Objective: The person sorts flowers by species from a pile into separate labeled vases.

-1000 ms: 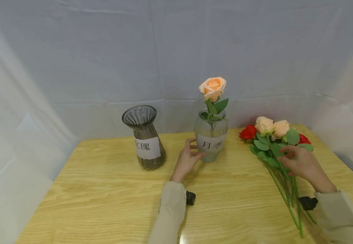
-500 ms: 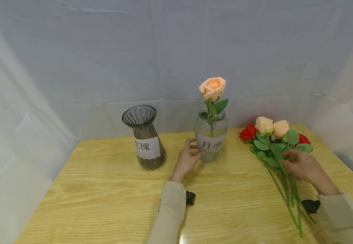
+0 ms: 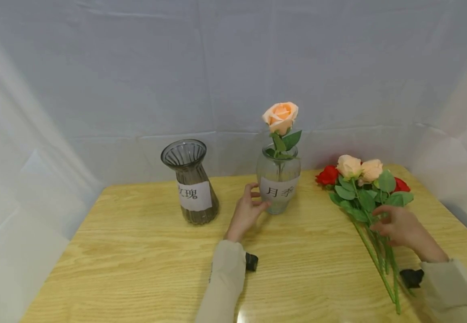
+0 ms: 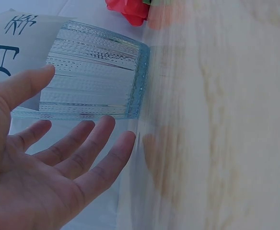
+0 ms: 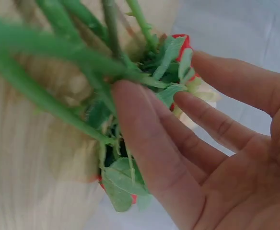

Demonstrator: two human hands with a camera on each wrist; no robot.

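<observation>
A clear glass vase (image 3: 278,170) with a white paper label stands upright, holding one peach rose (image 3: 281,117). My left hand (image 3: 248,211) is at its left side, thumb and fingers spread loosely by the lower glass. In the left wrist view the left hand (image 4: 58,158) has relaxed fingers, their tips near the vase base (image 4: 97,72). At the right, my right hand (image 3: 399,226) reaches over the stems of a bunch of peach and red roses (image 3: 350,167) lying on the table. The right wrist view shows the right hand (image 5: 202,139) with thumb and fingers apart, fingertips among the green stems (image 5: 44,98).
A grey fluted glass vase (image 3: 193,179) with a white label stands left of the clear vase. All sit on a light wooden table (image 3: 144,255). A pale cloth (image 3: 136,80) hangs behind the table and along its sides.
My right hand has moved slightly toward me along the stems, away from the flower heads. The left hand and both vases have stayed in place.
</observation>
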